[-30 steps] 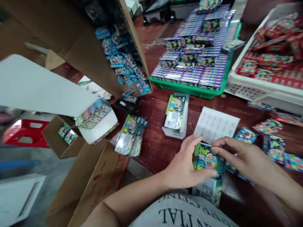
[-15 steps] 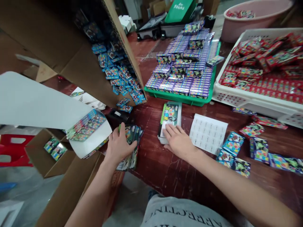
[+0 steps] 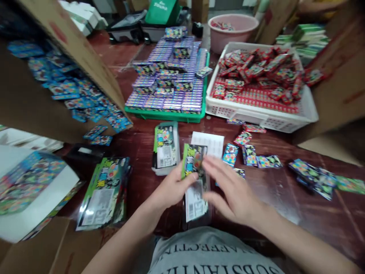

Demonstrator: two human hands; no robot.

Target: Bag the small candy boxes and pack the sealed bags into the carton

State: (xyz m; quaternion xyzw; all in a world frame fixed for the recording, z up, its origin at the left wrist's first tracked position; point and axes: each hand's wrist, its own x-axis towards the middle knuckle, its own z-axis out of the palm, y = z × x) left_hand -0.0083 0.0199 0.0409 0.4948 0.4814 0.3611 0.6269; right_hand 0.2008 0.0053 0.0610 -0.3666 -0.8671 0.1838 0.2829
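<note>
My left hand (image 3: 171, 189) grips the left edge of a green printed pack (image 3: 194, 182) with a white barcode label, held above the near table edge. My right hand (image 3: 230, 190) hovers at the pack's right side with fingers spread, touching it lightly. Behind the pack lies a white sheet of labels (image 3: 209, 142). A stack of similar green packs (image 3: 166, 146) sits in a clear holder just left of it. Another pile of green packs (image 3: 104, 192) lies at the left near the table edge.
A green tray of purple boxes (image 3: 168, 114), a white basket of red packs (image 3: 256, 114) and a pink basin (image 3: 232, 26) stand at the back. Loose small packs (image 3: 251, 156) scatter to the right. A tipped cardboard box of blue packs (image 3: 74, 91) stands left.
My left hand left the pile at the left and my right hand left the clear holder; both came together near my body, with a green pack now held between them. The camera turned right.
</note>
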